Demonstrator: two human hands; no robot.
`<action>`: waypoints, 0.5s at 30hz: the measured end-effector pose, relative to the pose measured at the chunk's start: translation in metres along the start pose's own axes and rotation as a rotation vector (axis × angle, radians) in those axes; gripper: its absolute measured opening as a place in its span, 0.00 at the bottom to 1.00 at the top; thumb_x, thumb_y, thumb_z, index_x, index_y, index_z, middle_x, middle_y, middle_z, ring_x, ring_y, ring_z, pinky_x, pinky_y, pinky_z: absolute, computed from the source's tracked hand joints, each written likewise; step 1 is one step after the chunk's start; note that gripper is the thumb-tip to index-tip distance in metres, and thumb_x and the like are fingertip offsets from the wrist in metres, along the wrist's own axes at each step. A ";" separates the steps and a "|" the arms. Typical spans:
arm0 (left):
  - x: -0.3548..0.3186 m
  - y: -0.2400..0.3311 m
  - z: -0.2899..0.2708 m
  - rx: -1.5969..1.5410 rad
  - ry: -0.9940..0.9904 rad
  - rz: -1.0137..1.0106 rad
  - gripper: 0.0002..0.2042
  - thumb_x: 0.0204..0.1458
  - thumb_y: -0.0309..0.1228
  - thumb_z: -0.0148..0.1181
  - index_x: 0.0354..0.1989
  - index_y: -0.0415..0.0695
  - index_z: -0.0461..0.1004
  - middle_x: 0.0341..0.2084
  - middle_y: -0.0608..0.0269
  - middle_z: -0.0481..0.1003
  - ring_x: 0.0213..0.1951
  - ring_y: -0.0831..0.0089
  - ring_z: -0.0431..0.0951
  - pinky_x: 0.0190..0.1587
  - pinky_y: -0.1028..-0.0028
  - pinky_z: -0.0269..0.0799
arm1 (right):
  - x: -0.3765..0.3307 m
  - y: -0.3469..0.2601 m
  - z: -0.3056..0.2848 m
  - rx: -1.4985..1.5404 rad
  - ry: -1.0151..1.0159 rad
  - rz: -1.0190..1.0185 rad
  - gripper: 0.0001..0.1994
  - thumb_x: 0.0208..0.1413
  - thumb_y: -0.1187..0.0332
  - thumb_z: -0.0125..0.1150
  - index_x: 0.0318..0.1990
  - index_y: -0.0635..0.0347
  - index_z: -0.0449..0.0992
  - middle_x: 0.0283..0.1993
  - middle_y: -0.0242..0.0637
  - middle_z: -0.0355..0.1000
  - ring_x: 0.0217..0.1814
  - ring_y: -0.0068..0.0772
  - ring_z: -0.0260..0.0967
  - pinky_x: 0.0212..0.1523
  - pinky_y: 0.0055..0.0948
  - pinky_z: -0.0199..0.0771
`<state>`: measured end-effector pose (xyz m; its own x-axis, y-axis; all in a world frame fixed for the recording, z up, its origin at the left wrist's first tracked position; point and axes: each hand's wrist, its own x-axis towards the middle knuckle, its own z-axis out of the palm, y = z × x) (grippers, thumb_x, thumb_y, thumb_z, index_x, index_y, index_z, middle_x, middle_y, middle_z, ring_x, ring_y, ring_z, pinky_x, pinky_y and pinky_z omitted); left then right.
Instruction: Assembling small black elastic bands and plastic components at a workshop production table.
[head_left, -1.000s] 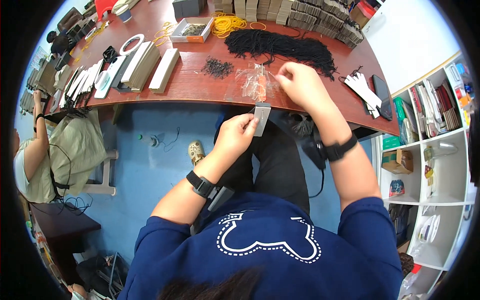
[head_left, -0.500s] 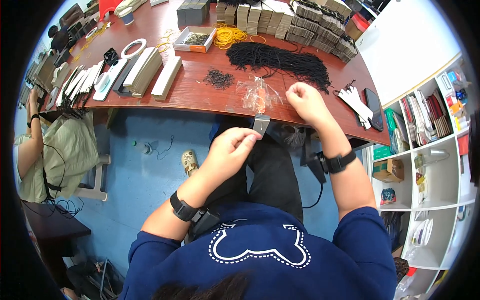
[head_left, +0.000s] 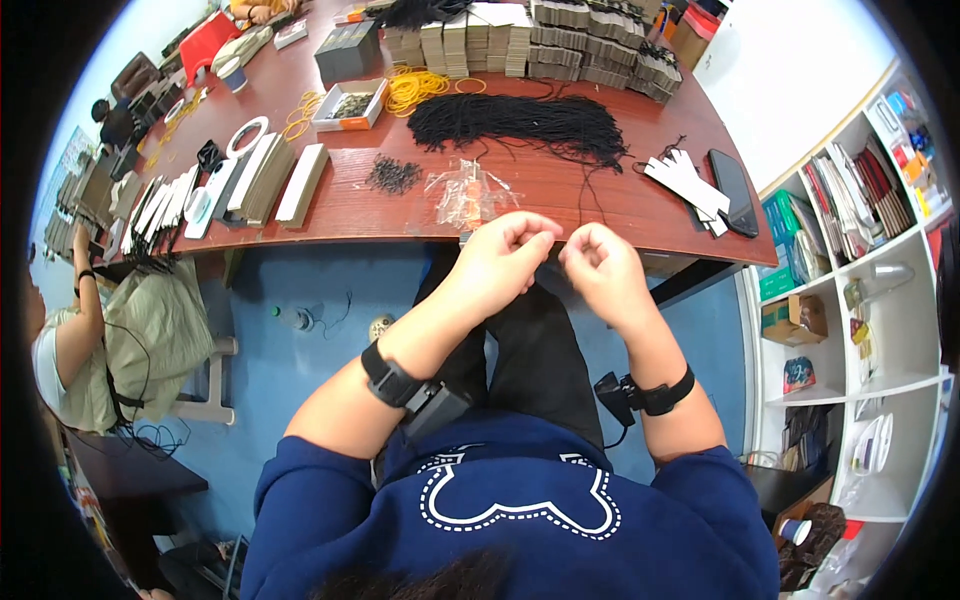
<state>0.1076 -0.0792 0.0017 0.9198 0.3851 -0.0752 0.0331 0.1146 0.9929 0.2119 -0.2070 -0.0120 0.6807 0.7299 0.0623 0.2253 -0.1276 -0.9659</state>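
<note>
My left hand [head_left: 505, 258] is closed in a pinch just in front of the table edge; what its fingertips hold, if anything, is too small to make out. Close beside it, the fingers of my right hand [head_left: 606, 272] are pinched together. Thin black cord [head_left: 584, 188] trails from the dark bundle of cords [head_left: 520, 122] down to my right hand. Behind my left hand lies crumpled clear plastic [head_left: 470, 196] with an orange strip in it. A small grey piece at the table edge below it is mostly covered by my left hand.
Small black pieces [head_left: 394, 175] lie left of the plastic, near a white box [head_left: 350, 104] and yellow bands [head_left: 415, 90]. Stacked cards [head_left: 585, 45] line the back. White strips [head_left: 688, 188] and a phone [head_left: 733, 192] lie right. Another person [head_left: 75, 320] sits at left.
My right hand has come down and left from beside the cords, and my left hand has risen, so the two now nearly meet. The whole view has shifted slightly.
</note>
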 end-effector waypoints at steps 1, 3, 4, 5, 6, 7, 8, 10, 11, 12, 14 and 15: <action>-0.002 -0.005 0.001 0.029 -0.025 -0.005 0.11 0.57 0.33 0.50 0.41 0.38 0.71 0.24 0.71 0.68 0.17 0.87 0.63 0.20 0.86 0.60 | 0.002 0.000 -0.007 0.117 0.030 0.000 0.02 0.50 0.74 0.55 0.29 0.61 0.70 0.23 0.24 0.66 0.22 0.11 0.58 0.23 0.15 0.59; -0.005 -0.013 0.004 -0.004 -0.085 -0.069 0.13 0.58 0.35 0.48 0.41 0.38 0.71 0.23 0.70 0.68 0.17 0.86 0.63 0.20 0.85 0.60 | 0.004 -0.008 -0.018 0.162 0.035 -0.056 0.01 0.51 0.75 0.54 0.30 0.61 0.70 0.24 0.23 0.67 0.23 0.09 0.58 0.23 0.13 0.59; -0.005 -0.014 0.005 -0.046 -0.143 -0.130 0.14 0.59 0.37 0.46 0.41 0.39 0.71 0.23 0.70 0.68 0.17 0.86 0.63 0.20 0.85 0.60 | 0.004 -0.016 -0.023 0.195 0.011 -0.058 0.01 0.51 0.75 0.54 0.30 0.61 0.70 0.24 0.23 0.67 0.23 0.09 0.58 0.23 0.13 0.59; -0.007 -0.009 0.009 -0.164 -0.178 -0.199 0.17 0.61 0.41 0.42 0.41 0.39 0.72 0.22 0.70 0.68 0.17 0.85 0.64 0.20 0.85 0.61 | -0.002 -0.028 -0.025 0.192 -0.008 -0.039 0.03 0.51 0.73 0.55 0.29 0.61 0.69 0.22 0.22 0.65 0.22 0.09 0.57 0.23 0.14 0.58; -0.003 -0.012 0.009 -0.160 -0.176 -0.201 0.17 0.61 0.41 0.42 0.41 0.39 0.72 0.22 0.70 0.68 0.17 0.85 0.64 0.20 0.85 0.61 | -0.006 -0.029 -0.023 0.196 -0.008 -0.040 0.03 0.51 0.73 0.55 0.29 0.61 0.69 0.22 0.22 0.65 0.22 0.09 0.57 0.23 0.14 0.58; 0.006 -0.016 0.008 -0.456 -0.286 -0.282 0.18 0.60 0.42 0.42 0.41 0.40 0.72 0.21 0.71 0.68 0.16 0.85 0.62 0.19 0.85 0.60 | -0.013 -0.029 -0.021 0.181 -0.111 -0.039 0.03 0.51 0.73 0.55 0.29 0.61 0.69 0.21 0.22 0.64 0.21 0.09 0.56 0.23 0.14 0.58; 0.013 -0.011 0.010 -0.754 -0.400 -0.365 0.18 0.60 0.43 0.42 0.40 0.40 0.72 0.20 0.72 0.67 0.15 0.85 0.61 0.19 0.84 0.59 | -0.019 -0.029 -0.019 0.164 -0.207 -0.036 0.04 0.51 0.73 0.56 0.28 0.61 0.69 0.20 0.21 0.63 0.21 0.09 0.55 0.22 0.15 0.57; 0.021 0.003 0.015 -0.606 -0.258 -0.245 0.13 0.58 0.40 0.49 0.36 0.43 0.72 0.18 0.78 0.63 0.16 0.87 0.55 0.18 0.86 0.53 | -0.030 -0.026 -0.014 -0.042 -0.175 -0.080 0.04 0.49 0.73 0.58 0.26 0.60 0.69 0.19 0.20 0.60 0.20 0.10 0.53 0.21 0.15 0.55; 0.026 0.012 0.014 -0.631 -0.234 -0.226 0.11 0.57 0.38 0.50 0.37 0.43 0.72 0.18 0.78 0.63 0.17 0.87 0.55 0.18 0.87 0.52 | -0.034 -0.021 -0.015 0.030 -0.161 -0.016 0.04 0.49 0.73 0.58 0.26 0.59 0.69 0.19 0.19 0.60 0.20 0.09 0.53 0.21 0.15 0.54; 0.030 0.020 0.011 -0.660 -0.210 -0.209 0.09 0.56 0.36 0.52 0.37 0.44 0.71 0.18 0.77 0.63 0.18 0.87 0.56 0.18 0.87 0.52 | -0.036 -0.015 -0.018 0.099 -0.149 0.051 0.04 0.49 0.73 0.58 0.26 0.59 0.69 0.19 0.19 0.59 0.20 0.09 0.53 0.21 0.15 0.54; 0.040 0.029 0.000 -0.717 -0.103 -0.147 0.08 0.56 0.34 0.52 0.38 0.43 0.71 0.20 0.76 0.64 0.18 0.88 0.57 0.18 0.87 0.53 | -0.041 -0.011 -0.029 0.061 -0.105 0.115 0.04 0.49 0.74 0.58 0.27 0.59 0.69 0.19 0.18 0.59 0.20 0.09 0.53 0.21 0.14 0.53; 0.042 0.037 -0.008 -0.730 -0.053 -0.108 0.08 0.56 0.34 0.52 0.38 0.43 0.71 0.21 0.75 0.65 0.19 0.88 0.58 0.18 0.87 0.54 | -0.042 -0.003 -0.033 0.065 -0.083 0.079 0.04 0.51 0.74 0.57 0.28 0.58 0.68 0.20 0.18 0.59 0.19 0.08 0.52 0.20 0.13 0.52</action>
<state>0.1442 -0.0515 0.0341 0.9444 0.2947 -0.1460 -0.1272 0.7366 0.6642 0.2058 -0.2600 -0.0037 0.6337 0.7729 -0.0335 0.1252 -0.1452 -0.9814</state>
